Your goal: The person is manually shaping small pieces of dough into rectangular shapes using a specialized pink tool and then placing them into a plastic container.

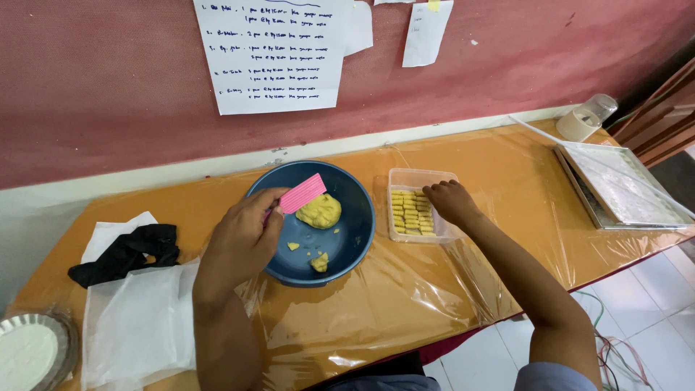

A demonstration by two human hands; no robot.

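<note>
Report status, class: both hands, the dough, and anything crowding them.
Left hand holds pink ridged scraper over blue bowl with yellow dough. Right hand fingers in clear tray of dough strips. Nothing between them.

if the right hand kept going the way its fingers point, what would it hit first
Most likely the rows of small yellow dough pieces in the clear plastic container; the right hand points left, fingertips already at them. Depth is hard to judge.

Pink ridged scraper (302, 193), yellow dough (321, 211), dark blue bowl (360, 232), orange table (507, 174)
</note>
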